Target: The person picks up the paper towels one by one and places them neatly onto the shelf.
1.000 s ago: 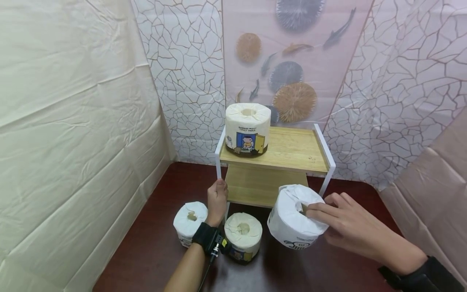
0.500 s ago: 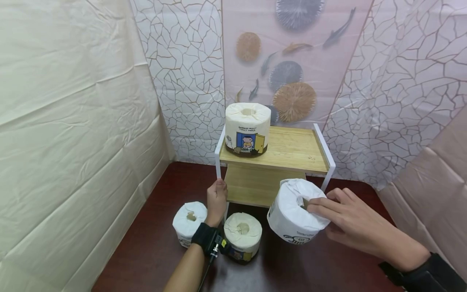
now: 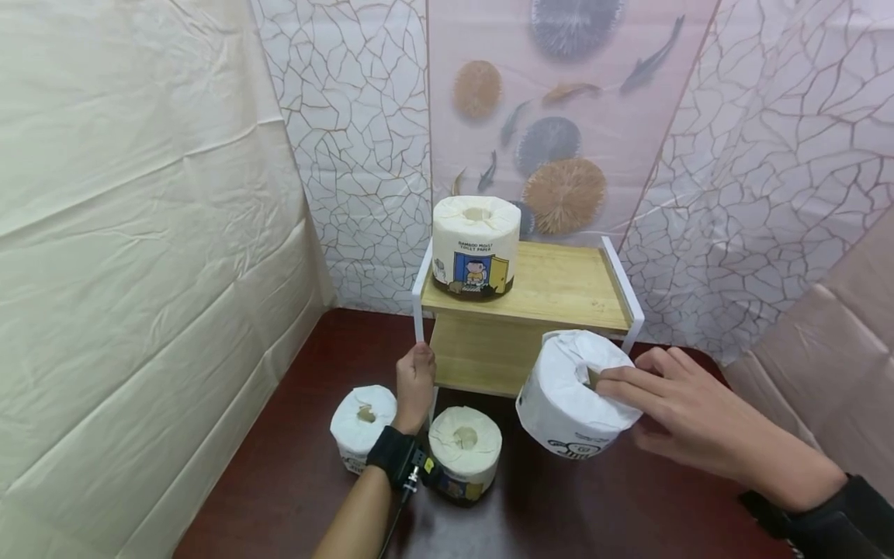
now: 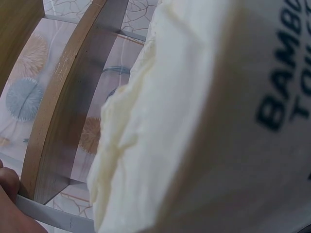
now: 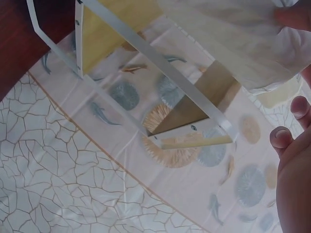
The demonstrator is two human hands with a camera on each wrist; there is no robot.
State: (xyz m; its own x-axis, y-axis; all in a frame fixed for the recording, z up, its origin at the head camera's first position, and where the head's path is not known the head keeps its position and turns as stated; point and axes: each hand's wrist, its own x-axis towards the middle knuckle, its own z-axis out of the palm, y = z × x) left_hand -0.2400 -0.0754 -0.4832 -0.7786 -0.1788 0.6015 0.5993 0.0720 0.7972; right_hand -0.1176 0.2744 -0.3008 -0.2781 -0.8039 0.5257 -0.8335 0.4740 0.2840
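Observation:
My right hand (image 3: 680, 407) holds a white-wrapped toilet roll (image 3: 569, 400) tilted in the air before the shelf, with fingers in its core hole and the thumb side hidden. In the right wrist view the same toilet roll (image 5: 228, 43) fills the upper right corner. My left hand (image 3: 415, 380) grips the white left front leg of the two-tier wooden shelf (image 3: 566, 287). A cream toilet roll (image 3: 475, 248) with a cartoon print stands upright on the top tier's left end. Below my left wrist, another cream toilet roll (image 3: 464, 450) stands on the table, close in the left wrist view.
A second white toilet roll (image 3: 363, 423) stands on the dark red table (image 3: 279, 481), left of my left forearm. The lower tier (image 3: 489, 357) lies behind the held roll. Patterned cloth (image 3: 356, 155) hangs behind the shelf, and pale fabric walls (image 3: 161, 233) flank the table.
My right hand has raised the held toilet roll slightly and moved it a little to the right. My left hand stays on the shelf leg.

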